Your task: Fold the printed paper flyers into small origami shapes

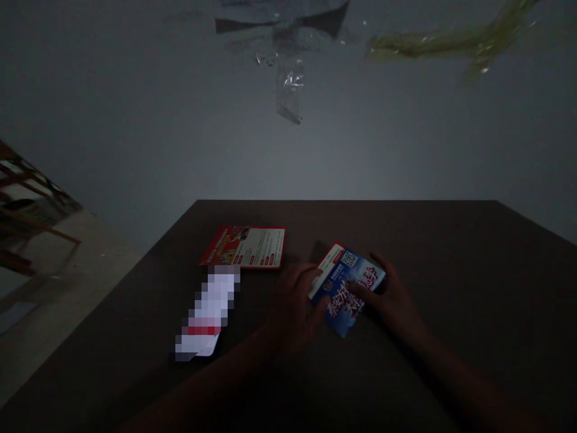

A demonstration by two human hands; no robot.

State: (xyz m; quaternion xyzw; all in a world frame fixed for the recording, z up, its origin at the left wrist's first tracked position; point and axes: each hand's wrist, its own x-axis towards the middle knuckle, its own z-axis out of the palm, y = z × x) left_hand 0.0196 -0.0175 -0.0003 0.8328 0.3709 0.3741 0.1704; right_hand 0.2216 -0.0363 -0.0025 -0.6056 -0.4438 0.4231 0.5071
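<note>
While the room lies in dim light, both hands meet over a blue leaflet (348, 287) near the middle of the dark surface (473, 270). The left hand (295, 307) lies at the leaflet's left edge, its fingers curled against the paper's border, and the right hand (391, 294) rests across the right side, with its thumb or a finger laid on the printed face. Both hands look closed on the leaflet, pinching it between them; whether the paper lies flat or is lifted at the far corner I cannot tell in this gloom, though that corner seems slightly raised.

Beyond the left hand, further out and to its left, a red leaflet (246, 245) lies flat on the surface. Just nearer than that, well to the left of the left hand, lies a long pale slip (208, 313), which is blurred out so its print cannot be read. High on the wall past the hands hang scraps of clear tape (288, 90) and a greenish strip (433, 42).

I judge the work to be at the stage of handling or folding the blue leaflet. The next move would call for a steady pinch at both edges, so that the thin sheet neither slides on the smooth surface nor creases crookedly.
</note>
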